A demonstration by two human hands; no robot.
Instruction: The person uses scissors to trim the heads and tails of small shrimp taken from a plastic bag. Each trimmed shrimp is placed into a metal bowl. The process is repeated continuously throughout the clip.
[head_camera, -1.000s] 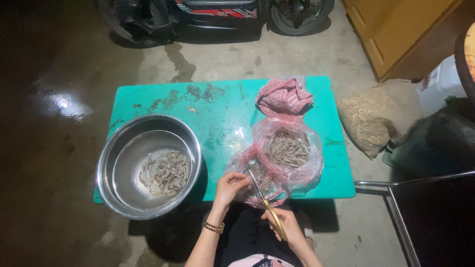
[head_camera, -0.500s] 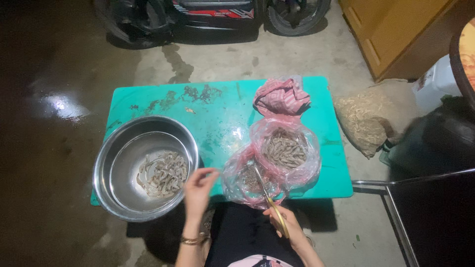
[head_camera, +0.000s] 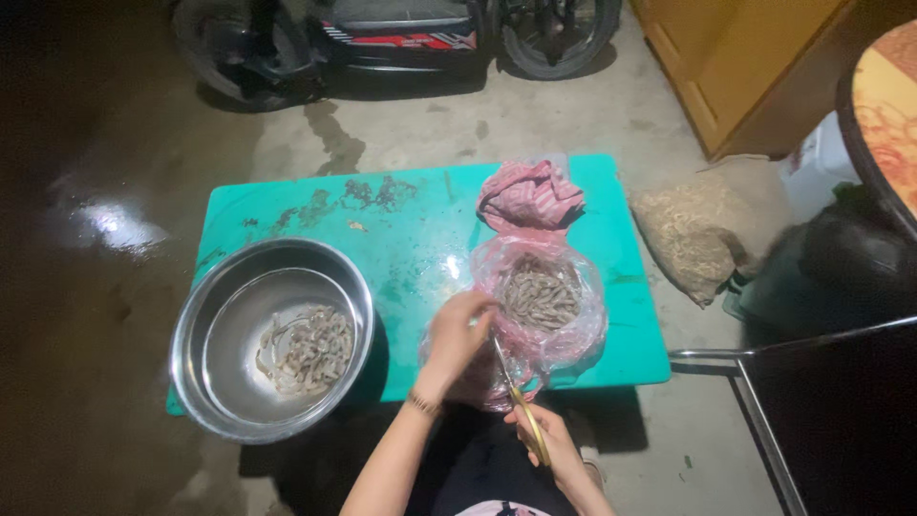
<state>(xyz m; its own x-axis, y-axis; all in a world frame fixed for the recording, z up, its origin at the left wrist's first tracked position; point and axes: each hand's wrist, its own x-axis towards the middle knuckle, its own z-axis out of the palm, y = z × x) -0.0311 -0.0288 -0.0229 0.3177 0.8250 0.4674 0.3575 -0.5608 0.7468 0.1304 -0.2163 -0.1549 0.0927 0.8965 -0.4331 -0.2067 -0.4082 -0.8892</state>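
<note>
A clear pink plastic bag point(head_camera: 573, 339) full of small raw shrimp point(head_camera: 541, 296) lies open on the green table point(head_camera: 411, 239). My left hand point(head_camera: 457, 336) is at the bag's left rim, fingers curled toward the shrimp; whether it grips one I cannot tell. My right hand point(head_camera: 546, 449) holds yellow-handled scissors point(head_camera: 516, 397), blades pointing up toward the bag. A steel bowl point(head_camera: 196, 382) at the table's left front holds a small heap of shrimp point(head_camera: 308, 349).
A crumpled pink striped bag point(head_camera: 530, 196) lies behind the shrimp bag. A motorbike point(head_camera: 382, 38) stands beyond the table. A tan sack point(head_camera: 693, 229), a wooden cabinet point(head_camera: 755, 67) and a metal frame point(head_camera: 764, 401) are on the right. The floor at left is wet.
My left hand went from the scissors over to the bowl, then came back right to the shrimp bag. My right hand kept the scissors near the table's front edge.
</note>
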